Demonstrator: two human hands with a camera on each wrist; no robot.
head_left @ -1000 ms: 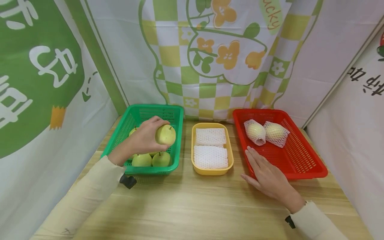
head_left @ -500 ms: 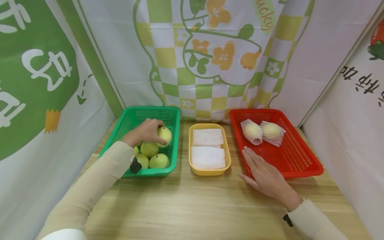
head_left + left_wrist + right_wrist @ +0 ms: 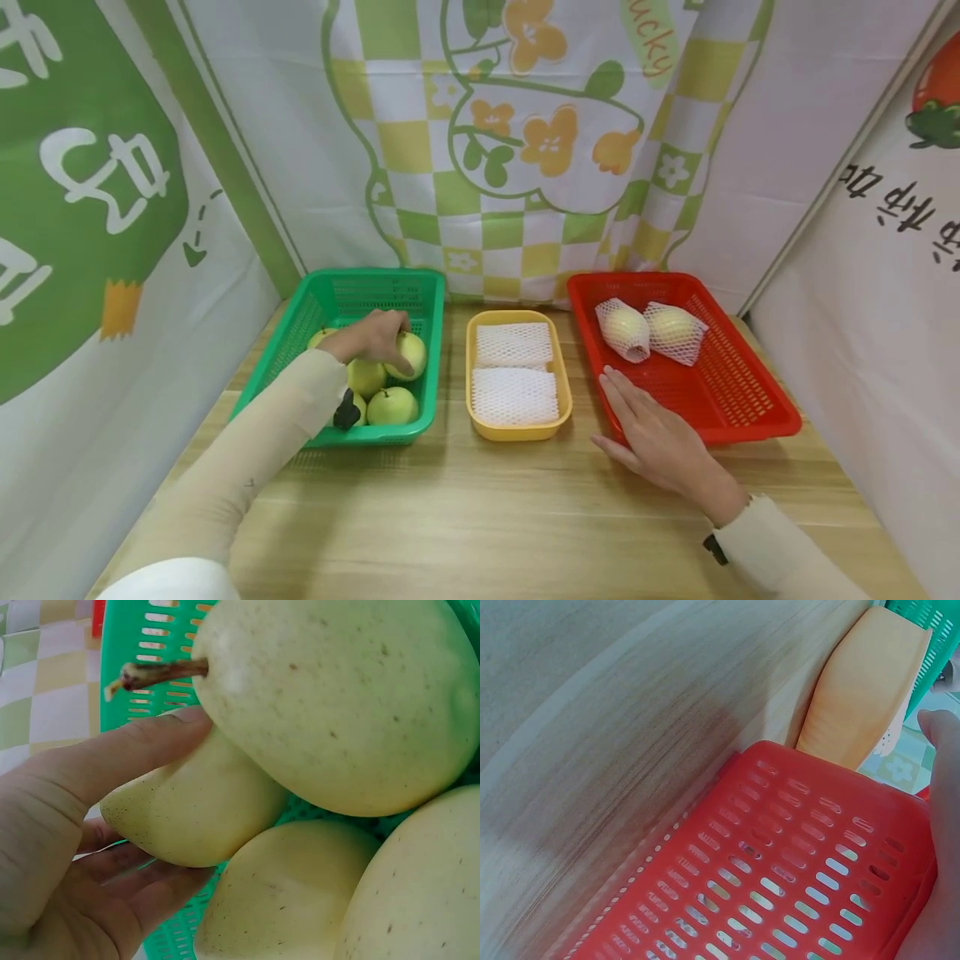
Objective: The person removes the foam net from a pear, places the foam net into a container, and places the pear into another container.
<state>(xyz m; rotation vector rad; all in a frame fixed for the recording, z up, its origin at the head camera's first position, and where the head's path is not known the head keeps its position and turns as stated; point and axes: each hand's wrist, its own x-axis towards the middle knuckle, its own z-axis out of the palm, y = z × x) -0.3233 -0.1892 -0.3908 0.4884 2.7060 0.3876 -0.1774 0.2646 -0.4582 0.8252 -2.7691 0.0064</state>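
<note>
My left hand point(image 3: 371, 340) reaches into the green basket point(image 3: 375, 435) and holds a pale yellow-green pear point(image 3: 410, 357). In the left wrist view the thumb lies on one side of this pear point(image 3: 195, 802), with the fingers curled beneath it. Several loose pears surround it, among them a front pear point(image 3: 393, 406); the forearm hides part of the pile. My right hand point(image 3: 660, 437) rests with straight fingers on the near left rim of the red basket point(image 3: 757, 431). Inside are two pears in white foam nets, a left one point(image 3: 623, 327) and a right one point(image 3: 677, 332).
Between the baskets stands a yellow tray point(image 3: 517, 432) with a rear stack of white foam nets point(image 3: 513, 344) and a front stack point(image 3: 514, 396). Wooden tabletop point(image 3: 480, 517) stretches in front. A checked curtain point(image 3: 495, 242) hangs behind, and printed cloth walls flank both sides.
My left hand has lowered the pear from above the pile to among the other pears in the green basket. The right hand stays on the red rim. The head view has shifted slightly.
</note>
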